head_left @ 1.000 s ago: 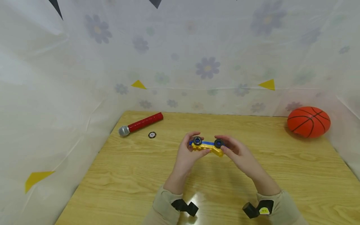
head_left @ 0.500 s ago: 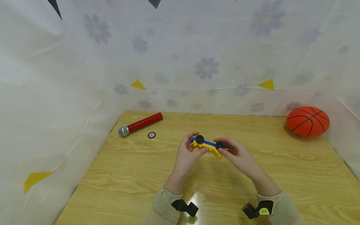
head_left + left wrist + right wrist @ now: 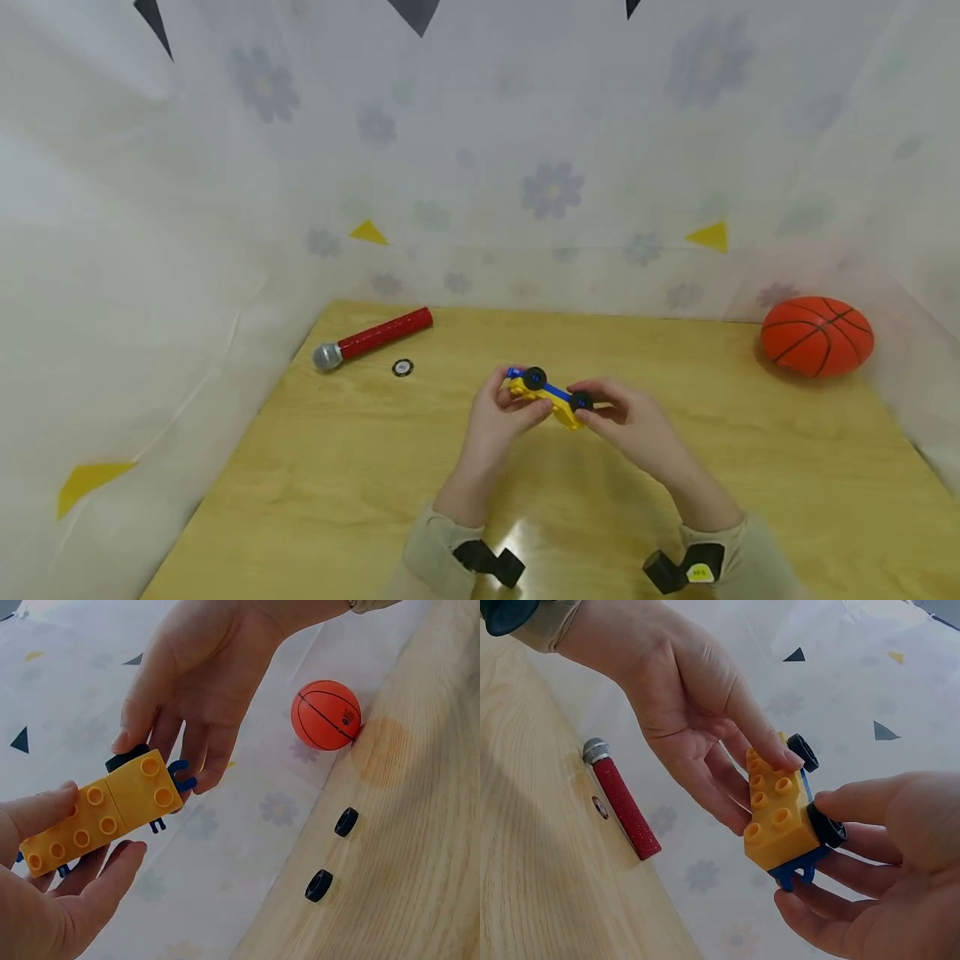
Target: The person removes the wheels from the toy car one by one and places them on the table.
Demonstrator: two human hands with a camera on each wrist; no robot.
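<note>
The bench (image 3: 750, 467) carries a ball (image 3: 816, 336) at its far right and a mic (image 3: 372, 338) at far left, with a small disc (image 3: 402, 367) just beside the mic. Above the bench's middle, both hands hold a toy car (image 3: 551, 393) clear of the wood: yellow studded bricks on a blue chassis with black wheels. The left hand (image 3: 498, 417) pinches its far-left end, thumb on the studs; the right hand (image 3: 637, 425) pinches the near-right end, fingertip on a wheel (image 3: 826, 825). Each grip is closed on the car.

Two loose tyres (image 3: 332, 853) lie on the bench by the ball (seen from the left wrist only).

To handle it well, I judge the left hand should steady the bricks while the right works the wheel squarely along its axle, not levering the blue clips.

The car's long axis runs left to right, tilted down toward the right hand; studs face the person, wheels away. Which end is the front, I cannot tell.
</note>
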